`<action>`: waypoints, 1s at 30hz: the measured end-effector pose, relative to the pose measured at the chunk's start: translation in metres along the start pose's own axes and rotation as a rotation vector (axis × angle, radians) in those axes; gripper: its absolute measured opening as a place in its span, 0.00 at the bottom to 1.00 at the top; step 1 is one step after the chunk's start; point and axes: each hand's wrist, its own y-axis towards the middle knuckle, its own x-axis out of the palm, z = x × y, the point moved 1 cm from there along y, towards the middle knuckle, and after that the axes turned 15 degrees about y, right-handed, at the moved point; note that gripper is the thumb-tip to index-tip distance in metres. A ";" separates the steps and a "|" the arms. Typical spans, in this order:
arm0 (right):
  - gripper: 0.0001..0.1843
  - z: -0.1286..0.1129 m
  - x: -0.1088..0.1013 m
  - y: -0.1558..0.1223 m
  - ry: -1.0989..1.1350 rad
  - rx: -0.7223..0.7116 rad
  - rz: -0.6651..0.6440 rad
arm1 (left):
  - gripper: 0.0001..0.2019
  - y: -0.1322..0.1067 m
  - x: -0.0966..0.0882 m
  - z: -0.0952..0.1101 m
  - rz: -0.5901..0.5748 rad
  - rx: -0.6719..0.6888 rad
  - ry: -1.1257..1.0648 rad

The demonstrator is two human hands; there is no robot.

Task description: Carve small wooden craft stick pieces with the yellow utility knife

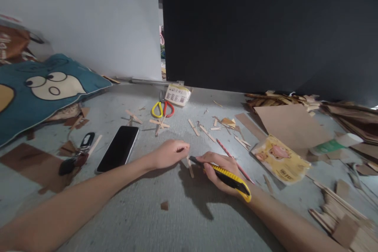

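My right hand (221, 169) is closed around a yellow and black utility knife (232, 179). Its dark front end points left, close to a short wooden craft stick (190, 168). The fingers of my left hand (171, 154) are curled in a pinch at the upper end of that stick. Where the fingertips meet the wood is partly hidden. Beyond my hands, several pieces of craft stick lie about, some crossed into a star shape (160, 124). A red patterned pencil (233, 159) rests just past my right hand.
A phone (118, 149) and keys (78, 155) lie left, below a blue cushion (59, 86). Scissors (163, 109) touch a small packet (177, 95) at the back. Rightward are a yellow packet (280, 159), a green and white tube (335, 144) and cardboard (291, 126). A dark panel (265, 31) stands behind.
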 end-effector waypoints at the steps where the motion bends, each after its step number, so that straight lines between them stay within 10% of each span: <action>1: 0.12 0.000 0.000 0.000 -0.011 0.008 -0.003 | 0.15 0.000 0.000 0.000 0.000 0.000 0.001; 30: 0.13 0.001 -0.001 0.001 0.090 0.226 -0.004 | 0.15 0.000 0.004 -0.001 0.047 -0.014 -0.003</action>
